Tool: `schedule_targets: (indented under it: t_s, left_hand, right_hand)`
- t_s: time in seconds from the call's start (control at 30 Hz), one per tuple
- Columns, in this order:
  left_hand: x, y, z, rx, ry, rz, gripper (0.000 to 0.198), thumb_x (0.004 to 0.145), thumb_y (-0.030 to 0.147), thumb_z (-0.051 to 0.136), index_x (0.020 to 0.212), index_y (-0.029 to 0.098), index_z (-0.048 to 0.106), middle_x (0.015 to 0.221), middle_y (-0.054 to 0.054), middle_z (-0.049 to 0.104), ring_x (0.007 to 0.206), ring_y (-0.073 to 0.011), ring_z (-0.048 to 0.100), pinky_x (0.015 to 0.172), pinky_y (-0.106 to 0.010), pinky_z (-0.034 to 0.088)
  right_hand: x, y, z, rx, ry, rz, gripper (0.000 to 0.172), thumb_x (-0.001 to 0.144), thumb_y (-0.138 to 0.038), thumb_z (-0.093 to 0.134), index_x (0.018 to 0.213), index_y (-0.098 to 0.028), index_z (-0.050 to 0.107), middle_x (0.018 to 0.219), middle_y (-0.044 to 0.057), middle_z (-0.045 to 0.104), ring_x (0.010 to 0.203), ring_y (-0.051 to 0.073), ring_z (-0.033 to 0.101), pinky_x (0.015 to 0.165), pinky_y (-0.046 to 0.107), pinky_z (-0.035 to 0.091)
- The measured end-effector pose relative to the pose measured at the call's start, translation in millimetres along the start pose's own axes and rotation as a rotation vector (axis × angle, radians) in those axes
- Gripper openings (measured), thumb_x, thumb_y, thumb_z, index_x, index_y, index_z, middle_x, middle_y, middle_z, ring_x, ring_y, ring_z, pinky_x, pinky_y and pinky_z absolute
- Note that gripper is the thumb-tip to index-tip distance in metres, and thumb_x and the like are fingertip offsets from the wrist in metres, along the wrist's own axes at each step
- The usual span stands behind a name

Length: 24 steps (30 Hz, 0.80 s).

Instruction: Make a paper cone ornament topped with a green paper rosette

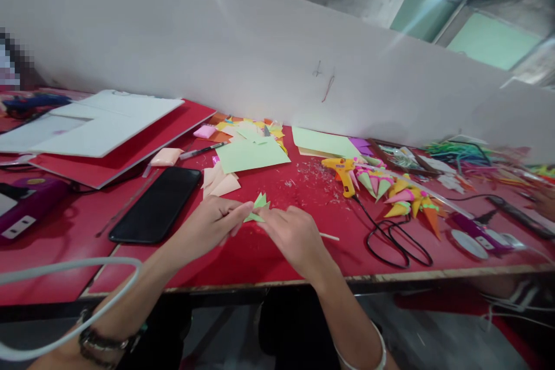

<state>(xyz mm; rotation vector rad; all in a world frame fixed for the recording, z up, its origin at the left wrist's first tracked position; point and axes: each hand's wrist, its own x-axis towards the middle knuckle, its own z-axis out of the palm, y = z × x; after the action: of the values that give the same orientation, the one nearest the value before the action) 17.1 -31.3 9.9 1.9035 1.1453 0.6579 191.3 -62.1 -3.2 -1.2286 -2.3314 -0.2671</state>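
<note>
Both my hands meet over the red table [277, 254] on a small folded piece of green paper [259, 206] with pointed tips. My left hand [211, 222] pinches its left side with closed fingers. My right hand [292, 234] holds its right side, fingers curled. A thin white stick [329, 236] lies just right of my right hand. A black phone [158, 204] lies flat left of my left hand, with peach paper pieces [219, 182] behind it.
A yellow glue gun [342, 170] with a black cord lies at centre right beside several coloured paper cones [403, 193]. Green sheets [251, 154] and paper scraps sit further back. White boards [95, 121] lie at the left. A white partition wall [260, 52] runs behind.
</note>
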Motion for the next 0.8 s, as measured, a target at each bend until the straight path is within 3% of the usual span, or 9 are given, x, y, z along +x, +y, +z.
schedule_targets:
  t_s: [0.1, 0.2, 0.37, 0.63, 0.73, 0.8]
  left_hand:
    - [1.8, -3.1, 5.6, -0.180, -0.035, -0.183, 0.049, 0.084, 0.050, 0.034, 0.046, 0.018, 0.037, 0.029, 0.007, 0.033, 0.029, -0.0060, 0.028, 0.038, -0.020, 0.024]
    - [3.8, -3.8, 8.1, -0.302, -0.048, -0.238, 0.051, 0.083, 0.051, 0.034, 0.045, 0.018, 0.036, 0.026, 0.007, 0.034, 0.027, -0.0056, 0.027, 0.037, -0.020, 0.023]
    - [4.1, 0.9, 7.4, -0.263, -0.034, -0.165, 0.048, 0.084, 0.046, 0.036, 0.046, 0.017, 0.040, 0.031, 0.007, 0.039, 0.032, -0.0064, 0.035, 0.044, -0.019, 0.030]
    - [6.2, 1.9, 1.0, -0.058, 0.092, -0.018, 0.040, 0.084, 0.043, 0.037, 0.056, 0.017, 0.046, 0.042, 0.006, 0.044, 0.041, -0.0092, 0.044, 0.047, -0.021, 0.033]
    - [6.7, 1.7, -0.4, -0.001, 0.122, 0.033, 0.037, 0.086, 0.042, 0.035, 0.061, 0.017, 0.048, 0.045, 0.005, 0.046, 0.043, -0.0093, 0.045, 0.047, -0.020, 0.033]
    - [7.8, -1.4, 0.6, 0.039, 0.144, 0.066, 0.032, 0.085, 0.043, 0.036, 0.077, 0.017, 0.053, 0.056, 0.004, 0.053, 0.048, -0.0103, 0.048, 0.050, -0.021, 0.036]
  right_hand:
    - [-0.4, -0.4, 1.6, -0.179, 0.098, -0.066, 0.021, 0.091, -0.021, 0.037, 0.093, -0.017, 0.058, 0.063, 0.000, 0.062, 0.056, 0.011, 0.053, 0.058, 0.027, 0.027]
    - [-0.9, -0.4, 2.2, -0.239, 0.136, -0.072, 0.018, 0.090, -0.020, 0.040, 0.089, -0.017, 0.057, 0.060, -0.001, 0.060, 0.056, 0.011, 0.052, 0.058, 0.027, 0.026]
    - [-0.3, 1.6, 6.0, -0.128, 0.084, -0.004, 0.027, 0.091, -0.030, 0.037, 0.077, -0.018, 0.057, 0.059, -0.001, 0.061, 0.057, 0.011, 0.055, 0.056, 0.026, 0.025]
    - [3.7, 7.8, 7.4, 0.117, -0.109, 0.204, 0.020, 0.089, -0.026, 0.040, 0.099, -0.019, 0.055, 0.081, 0.004, 0.067, 0.069, 0.014, 0.060, 0.059, 0.022, 0.034]
    - [2.7, 13.6, 7.4, 0.178, -0.128, 0.223, 0.021, 0.090, -0.027, 0.037, 0.088, -0.019, 0.057, 0.076, 0.003, 0.065, 0.066, 0.014, 0.059, 0.057, 0.021, 0.034]
    - [2.2, 19.9, 9.3, 0.189, -0.113, 0.262, 0.026, 0.090, -0.028, 0.034, 0.082, -0.019, 0.057, 0.070, 0.002, 0.063, 0.062, 0.013, 0.057, 0.054, 0.021, 0.033]
